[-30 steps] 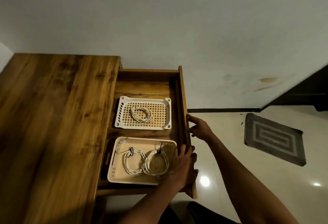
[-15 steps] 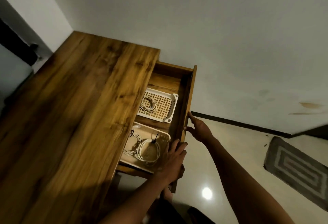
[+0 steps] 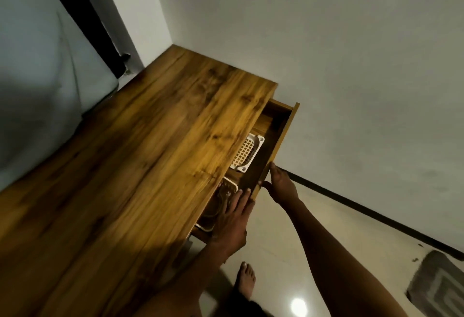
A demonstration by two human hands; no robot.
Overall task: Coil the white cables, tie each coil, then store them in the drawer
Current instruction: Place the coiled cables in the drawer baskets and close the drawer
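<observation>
A: Drawer (image 3: 272, 156) stands partly out from under the desk top (image 3: 160, 166); its front panel runs long-axis away from the viewer, and closing travel looks crosswise to that, toward the desk.

B: Hands?

A: Right hand (image 3: 280, 186) is on the panel's outer face, thumb hooked over the top edge. Left hand (image 3: 234, 219) lies at the near end, fingers straight over the rim, gripping nothing.

B: Cables?

A: Coiled white cable (image 3: 218, 201) is partly visible in the near tray (image 3: 229, 186), just inside the left fingertips. Far lattice tray (image 3: 247, 152): contents hidden.

B: Judgement?

A: Right hand is better placed to push; left fingers risk a pinch.
</observation>
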